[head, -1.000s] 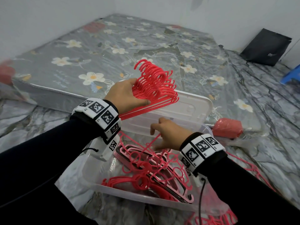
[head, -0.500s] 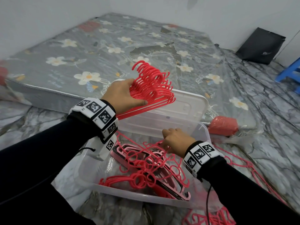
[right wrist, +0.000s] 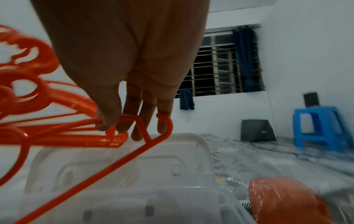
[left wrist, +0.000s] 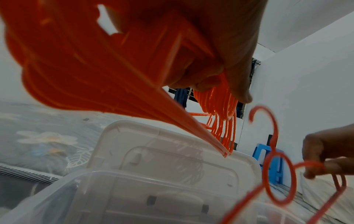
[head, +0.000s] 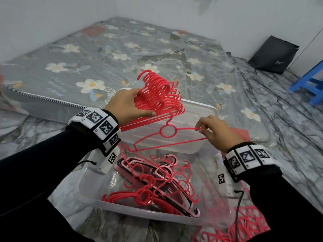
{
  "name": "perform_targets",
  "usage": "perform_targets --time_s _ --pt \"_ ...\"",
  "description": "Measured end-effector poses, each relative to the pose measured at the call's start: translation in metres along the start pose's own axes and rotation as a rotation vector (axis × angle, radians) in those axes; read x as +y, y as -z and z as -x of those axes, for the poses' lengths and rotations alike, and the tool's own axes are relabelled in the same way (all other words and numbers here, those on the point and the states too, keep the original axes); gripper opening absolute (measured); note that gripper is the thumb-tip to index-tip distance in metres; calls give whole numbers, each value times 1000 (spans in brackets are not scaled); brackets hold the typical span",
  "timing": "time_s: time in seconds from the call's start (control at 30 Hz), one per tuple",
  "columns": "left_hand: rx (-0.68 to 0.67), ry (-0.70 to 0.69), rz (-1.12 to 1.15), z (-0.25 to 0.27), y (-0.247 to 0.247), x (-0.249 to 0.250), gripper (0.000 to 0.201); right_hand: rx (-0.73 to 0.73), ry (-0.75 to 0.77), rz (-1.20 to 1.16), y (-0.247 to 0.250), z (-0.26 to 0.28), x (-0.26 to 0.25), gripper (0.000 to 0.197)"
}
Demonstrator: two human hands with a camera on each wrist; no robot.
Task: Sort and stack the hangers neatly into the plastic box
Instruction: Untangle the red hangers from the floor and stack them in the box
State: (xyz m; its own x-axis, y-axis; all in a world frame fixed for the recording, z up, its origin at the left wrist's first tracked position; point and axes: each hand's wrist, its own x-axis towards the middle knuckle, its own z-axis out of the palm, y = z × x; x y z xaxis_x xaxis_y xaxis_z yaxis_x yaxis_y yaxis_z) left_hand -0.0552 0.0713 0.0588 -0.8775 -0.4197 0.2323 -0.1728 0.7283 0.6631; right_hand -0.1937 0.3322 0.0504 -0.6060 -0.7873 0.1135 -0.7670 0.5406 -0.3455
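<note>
My left hand (head: pixel 128 106) grips an aligned bundle of red hangers (head: pixel 159 95) above the far side of the clear plastic box (head: pixel 139 213). My right hand (head: pixel 214 131) pinches the right end of a single red hanger (head: pixel 167 131), lifted above the box and close under the bundle. In the left wrist view the bundle (left wrist: pixel 91 63) fills the top and the single hanger (left wrist: pixel 277 174) hangs at the right. In the right wrist view my fingers (right wrist: pixel 122 119) curl round the hanger's end (right wrist: pixel 141 128). A tangle of red, pink and black hangers (head: pixel 157 184) lies in the box.
The box lid (head: pixel 192 119) leans behind the box against a flower-patterned mattress (head: pixel 122 55). More red hangers (head: pixel 244 226) lie on the marble floor at the lower right. A red bag (right wrist: pixel 283 200), a blue stool (head: pixel 312 82) and a black bag (head: pixel 274 55) stand to the right.
My right hand has come up out of the box, lifting one red hanger toward the bundle. The left hand has kept the bundle roughly in place.
</note>
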Motion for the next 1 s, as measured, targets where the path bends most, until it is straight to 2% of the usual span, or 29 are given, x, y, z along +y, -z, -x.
perform_targets --time_s 0.1,0.27,0.4,0.53,0.6,0.73,0.8,0.9,1.0 --pt "-14 -4 26 1 -3 4 58 119 -11 -143 8 -3 3 11" --pt "-128 -32 293 6 -8 18 56 255 10 -245 9 -10 4 9" --pt "-123 -55 294 10 -9 25 49 294 -14 -308 6 -16 6 9" --pt "-193 -38 257 12 -10 30 49 322 -31 -304 0 -21 4 11" --pt "-198 -33 206 14 -13 32 50 243 -87 -250 -2 -23 7 21" --pt "-167 -22 174 16 -14 31 46 -221 -187 193 -20 -18 17 16" --pt "-135 -14 166 15 -12 30 46 -393 -200 331 -44 -13 21 23" --pt "-106 3 162 14 -11 28 42 -550 -190 413 -86 -8 20 27" --pt "-87 -5 127 12 -12 26 47 -627 -197 405 -121 -4 20 27"
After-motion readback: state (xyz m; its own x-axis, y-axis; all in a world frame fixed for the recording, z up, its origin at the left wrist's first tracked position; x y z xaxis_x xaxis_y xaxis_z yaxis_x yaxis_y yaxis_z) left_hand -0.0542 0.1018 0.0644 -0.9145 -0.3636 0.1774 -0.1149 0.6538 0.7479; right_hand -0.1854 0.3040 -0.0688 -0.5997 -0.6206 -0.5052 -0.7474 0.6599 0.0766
